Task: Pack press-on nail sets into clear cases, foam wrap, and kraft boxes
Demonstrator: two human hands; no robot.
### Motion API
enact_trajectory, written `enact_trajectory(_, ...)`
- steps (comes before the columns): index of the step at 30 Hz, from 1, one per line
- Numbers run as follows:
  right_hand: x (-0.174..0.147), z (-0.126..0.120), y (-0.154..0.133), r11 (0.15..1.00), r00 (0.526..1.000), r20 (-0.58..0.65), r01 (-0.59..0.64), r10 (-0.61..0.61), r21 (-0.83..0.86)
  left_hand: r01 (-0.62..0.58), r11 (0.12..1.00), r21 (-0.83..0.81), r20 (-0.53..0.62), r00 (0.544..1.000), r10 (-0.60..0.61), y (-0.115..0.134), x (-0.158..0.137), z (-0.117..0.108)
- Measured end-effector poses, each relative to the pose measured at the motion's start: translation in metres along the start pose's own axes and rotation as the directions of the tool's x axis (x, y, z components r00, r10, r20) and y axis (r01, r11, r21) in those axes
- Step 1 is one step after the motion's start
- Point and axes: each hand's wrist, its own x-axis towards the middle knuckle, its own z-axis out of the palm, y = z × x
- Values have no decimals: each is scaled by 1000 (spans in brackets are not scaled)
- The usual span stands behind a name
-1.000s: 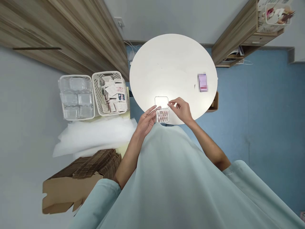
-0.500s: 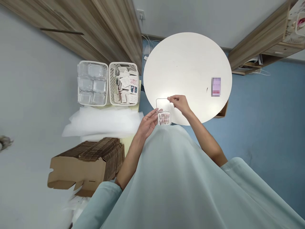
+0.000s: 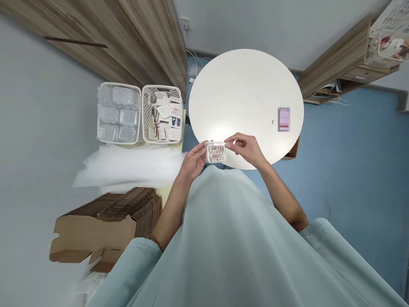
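Packing room — stacked cartons (image 3: 94,232), baskets (image 3: 145,124)

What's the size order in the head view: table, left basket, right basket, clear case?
1. Table
2. Left basket and right basket: look alike, not ranked
3. Clear case

I now have the lid (image 3: 214,143) of the clear case (image 3: 216,161), earlier wide open, folded toward the nails (image 3: 216,152).

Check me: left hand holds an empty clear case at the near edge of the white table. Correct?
No, the clear case isn't empty: the head view shows two rows of small pinkish pieces inside. The left hand does hold it at the white table's near edge.
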Motion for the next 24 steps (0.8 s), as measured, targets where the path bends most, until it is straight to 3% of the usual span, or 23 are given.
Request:
enact_trajectory(7, -37, 1, 20, 998, 998, 18, -56, 56, -9, 21, 999, 31, 64, 998, -23, 5, 7, 19)
enact_trajectory(17, -41, 2, 25, 977, 978, -103, -190, 181, -93, 10, 997, 74, 99, 995, -17, 7, 15, 22)
enact_trajectory(21, -38, 4, 27, 946, 946, -33, -323, 322, -31, -4, 995, 103, 110, 994, -7, 8, 15, 23)
enact_trajectory(24, -37, 9, 28, 930, 933, 22, -359, 358, 78, -29, 991, 130, 122, 992, 13, 7, 13, 24)
